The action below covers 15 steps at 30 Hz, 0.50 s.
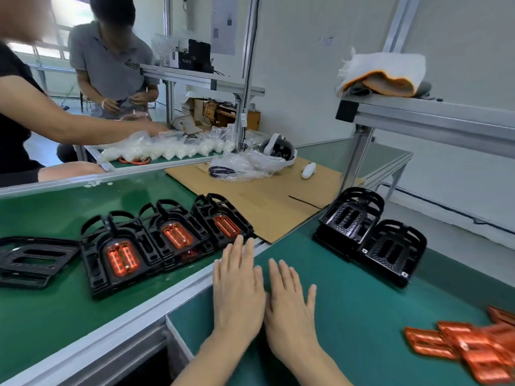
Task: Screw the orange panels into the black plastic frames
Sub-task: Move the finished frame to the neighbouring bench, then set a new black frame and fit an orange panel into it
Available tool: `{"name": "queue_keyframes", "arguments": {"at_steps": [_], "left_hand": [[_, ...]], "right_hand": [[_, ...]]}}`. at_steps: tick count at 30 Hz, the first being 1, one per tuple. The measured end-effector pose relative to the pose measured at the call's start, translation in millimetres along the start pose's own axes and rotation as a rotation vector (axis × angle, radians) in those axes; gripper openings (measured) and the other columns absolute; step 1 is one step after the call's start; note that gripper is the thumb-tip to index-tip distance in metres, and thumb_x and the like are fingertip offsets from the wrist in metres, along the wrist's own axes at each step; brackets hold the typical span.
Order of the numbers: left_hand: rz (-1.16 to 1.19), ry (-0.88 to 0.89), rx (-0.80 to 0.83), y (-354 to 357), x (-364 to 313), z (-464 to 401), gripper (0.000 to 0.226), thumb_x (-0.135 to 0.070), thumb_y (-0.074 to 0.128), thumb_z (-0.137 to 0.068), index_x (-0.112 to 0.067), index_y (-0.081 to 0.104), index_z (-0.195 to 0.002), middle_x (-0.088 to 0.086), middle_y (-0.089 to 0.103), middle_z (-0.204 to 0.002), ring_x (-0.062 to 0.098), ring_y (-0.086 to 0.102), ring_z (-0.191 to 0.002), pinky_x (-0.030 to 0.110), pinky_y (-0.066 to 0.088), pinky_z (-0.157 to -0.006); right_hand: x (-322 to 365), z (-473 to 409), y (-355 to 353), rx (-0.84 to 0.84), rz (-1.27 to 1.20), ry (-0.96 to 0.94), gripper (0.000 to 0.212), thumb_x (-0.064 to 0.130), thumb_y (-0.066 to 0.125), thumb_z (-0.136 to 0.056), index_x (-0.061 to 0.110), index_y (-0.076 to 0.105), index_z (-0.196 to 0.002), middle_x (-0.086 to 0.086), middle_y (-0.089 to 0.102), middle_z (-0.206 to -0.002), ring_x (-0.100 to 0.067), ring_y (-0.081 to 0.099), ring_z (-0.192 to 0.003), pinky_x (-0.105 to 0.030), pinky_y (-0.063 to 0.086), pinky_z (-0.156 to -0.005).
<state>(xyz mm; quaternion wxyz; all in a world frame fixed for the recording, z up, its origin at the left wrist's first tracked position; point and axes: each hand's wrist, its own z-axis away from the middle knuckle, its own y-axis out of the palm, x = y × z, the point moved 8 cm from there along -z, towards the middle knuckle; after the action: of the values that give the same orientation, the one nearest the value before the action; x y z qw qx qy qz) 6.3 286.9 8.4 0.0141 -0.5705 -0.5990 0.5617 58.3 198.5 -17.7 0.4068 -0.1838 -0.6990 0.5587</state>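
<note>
Left hand [237, 288] and right hand [289, 305] are lying flat, fingers straight, holding nothing on the green mat [362, 296], likely idling between units. Loose orange panels [457, 346] are waiting right; empty black frames [370, 235] beyond; fitted frames [167, 238] left.

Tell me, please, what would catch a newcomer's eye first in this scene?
Probably the left hand and right hand, lying flat side by side on the green mat. Next, the row of black frames with orange panels to the left, then the loose orange panels piled at the lower right.
</note>
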Motion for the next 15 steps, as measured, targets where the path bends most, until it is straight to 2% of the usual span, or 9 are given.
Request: {"name": "queue_keyframes", "arguments": {"at_steps": [9, 15], "left_hand": [[0.057, 0.202, 0.292, 89.2, -108.3, -26.7, 0.062, -0.039, 0.035, -0.1, -0.026, 0.005, -0.152, -0.005, -0.004, -0.16, 0.014, -0.004, -0.147, 0.035, -0.004, -0.118], [0.036, 0.292, 0.368, 129.3, -157.8, -42.7, 0.065, -0.041, 0.044, -0.097, -0.023, 0.014, -0.152, -0.003, 0.005, -0.16, 0.016, 0.002, -0.147, 0.038, 0.003, -0.119]], "right_hand": [[-115.0, 12.1, -64.4, -0.174, 0.049, 0.29, 0.057, 0.026, 0.023, -0.106, 0.029, -0.009, -0.153, 0.01, -0.014, -0.161, -0.012, -0.013, -0.148, -0.052, -0.009, -0.116], [-172.3, 10.4, -92.1, -0.234, 0.053, 0.435, 0.058, 0.024, 0.026, -0.105, 0.027, -0.004, -0.154, 0.007, -0.006, -0.162, -0.015, -0.007, -0.149, -0.056, -0.005, -0.115]]}}
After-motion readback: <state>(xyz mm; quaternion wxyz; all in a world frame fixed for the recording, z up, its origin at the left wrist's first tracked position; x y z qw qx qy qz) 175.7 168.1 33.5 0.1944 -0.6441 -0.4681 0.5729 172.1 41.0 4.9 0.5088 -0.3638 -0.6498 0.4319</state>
